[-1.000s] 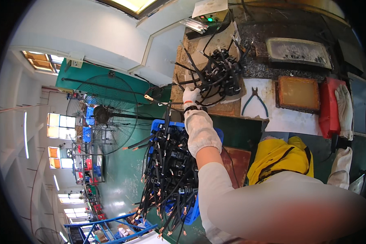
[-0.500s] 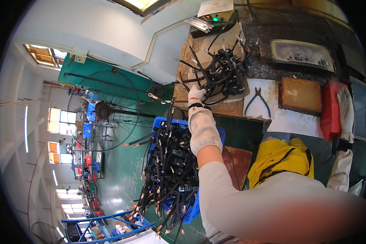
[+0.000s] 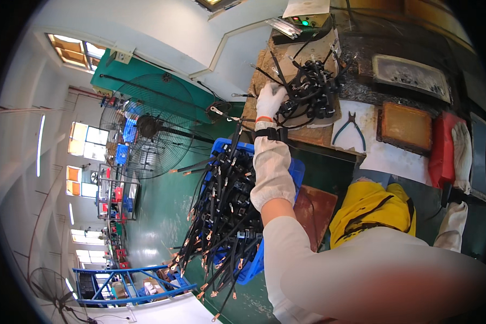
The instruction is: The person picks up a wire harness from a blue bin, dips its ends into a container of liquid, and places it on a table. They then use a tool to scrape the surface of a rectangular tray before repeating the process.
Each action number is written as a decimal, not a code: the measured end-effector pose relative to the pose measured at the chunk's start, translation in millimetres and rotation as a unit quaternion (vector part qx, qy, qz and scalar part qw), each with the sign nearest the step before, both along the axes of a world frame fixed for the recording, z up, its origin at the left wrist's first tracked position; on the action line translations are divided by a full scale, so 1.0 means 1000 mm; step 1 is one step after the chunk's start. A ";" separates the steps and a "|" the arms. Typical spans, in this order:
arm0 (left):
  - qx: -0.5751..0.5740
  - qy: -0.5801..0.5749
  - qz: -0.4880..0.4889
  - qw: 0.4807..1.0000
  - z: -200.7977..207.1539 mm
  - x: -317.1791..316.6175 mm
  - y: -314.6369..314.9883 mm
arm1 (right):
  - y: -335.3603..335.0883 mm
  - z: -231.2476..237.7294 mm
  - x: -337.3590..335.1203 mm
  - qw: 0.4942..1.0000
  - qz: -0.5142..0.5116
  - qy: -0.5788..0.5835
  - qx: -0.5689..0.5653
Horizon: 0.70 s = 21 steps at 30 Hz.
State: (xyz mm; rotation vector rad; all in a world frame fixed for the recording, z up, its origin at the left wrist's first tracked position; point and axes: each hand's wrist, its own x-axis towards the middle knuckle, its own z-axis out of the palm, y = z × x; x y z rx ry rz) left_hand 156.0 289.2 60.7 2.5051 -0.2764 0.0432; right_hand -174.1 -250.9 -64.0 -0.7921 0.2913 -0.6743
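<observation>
My left hand (image 3: 271, 101), in a white glove with an orange band at the wrist, is closed at the left side of a heap of black cables (image 3: 313, 92) with metal lugs on the bench. Its fingers curl round a black cable, mostly hidden by the hand; a lug (image 3: 236, 95) sticks out to its left. At the far right, my right hand (image 3: 461, 156), gloved in white, lies against a red block-shaped thing (image 3: 441, 151); its fingers are not clear enough to read. Below my left forearm, a blue crate (image 3: 256, 267) is piled with more black cables (image 3: 227, 200) ending in copper lugs.
Pliers (image 3: 351, 132) with teal handles lie on white paper near the bench edge. Beside them are a brown square tray (image 3: 406, 128) and a metal-framed rectangular basin (image 3: 410, 77). A box with a green light (image 3: 305, 23) stands at the back. A large fan (image 3: 148, 127) stands left.
My left hand has moved farther over the bench, along the left side of the cable heap. The whole view has shifted slightly. My right hand stays by the red thing.
</observation>
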 end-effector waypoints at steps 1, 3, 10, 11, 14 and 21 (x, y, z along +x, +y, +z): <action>-0.078 -0.031 -0.036 0.996 0.007 -0.007 0.002 | -0.001 -0.002 0.001 1.000 0.009 -0.008 -0.010; -0.234 -0.033 -0.052 0.970 0.021 -0.022 0.005 | -0.001 -0.002 0.002 0.999 0.024 -0.017 -0.021; -0.402 -0.048 -0.062 0.912 0.070 -0.144 0.024 | 0.000 -0.002 -0.006 0.999 0.018 -0.026 -0.032; -0.393 -0.056 -0.028 0.917 0.064 -0.167 0.040 | 0.004 -0.001 0.002 0.998 0.033 -0.033 -0.033; -0.492 0.029 0.005 0.870 0.026 -0.225 0.058 | 0.005 0.003 -0.002 0.997 0.056 -0.042 -0.037; -0.587 0.090 0.209 0.777 -0.071 -0.329 0.093 | 0.002 0.002 -0.001 0.907 0.039 0.083 -0.412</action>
